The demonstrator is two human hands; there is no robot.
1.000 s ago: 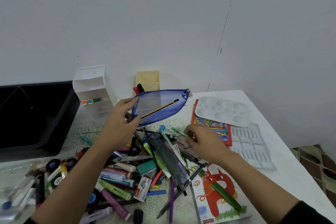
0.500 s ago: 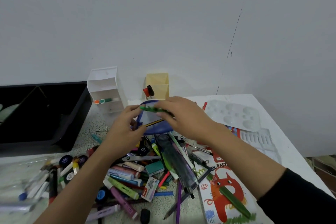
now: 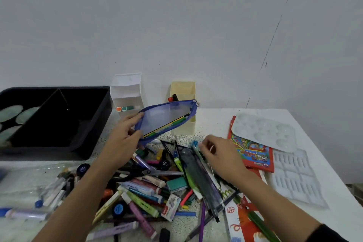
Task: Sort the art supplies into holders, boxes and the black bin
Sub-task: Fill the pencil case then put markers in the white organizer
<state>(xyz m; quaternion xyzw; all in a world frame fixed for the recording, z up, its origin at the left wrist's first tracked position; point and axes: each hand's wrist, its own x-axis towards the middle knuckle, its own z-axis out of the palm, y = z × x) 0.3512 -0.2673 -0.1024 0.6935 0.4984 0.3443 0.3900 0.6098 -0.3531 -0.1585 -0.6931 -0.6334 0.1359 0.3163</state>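
While the left hand [image 3: 122, 139] grips one end of the blue mesh pouch [image 3: 167, 118], the right hand [image 3: 222, 153] curls over the pen pile [image 3: 157, 188]; blur hides whether it grasps anything.

blue mesh pouch [image 3: 167, 117] | black bin [image 3: 59, 124] | cream holder [image 3: 183, 89] | white holder [image 3: 126, 86]

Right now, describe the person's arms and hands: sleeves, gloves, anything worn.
The left hand and right hand are bare: no gloves, rings or watch show. Both forearms are uncovered. A black sleeve covers the right arm near the elbow; the left arm shows no sleeve in frame.
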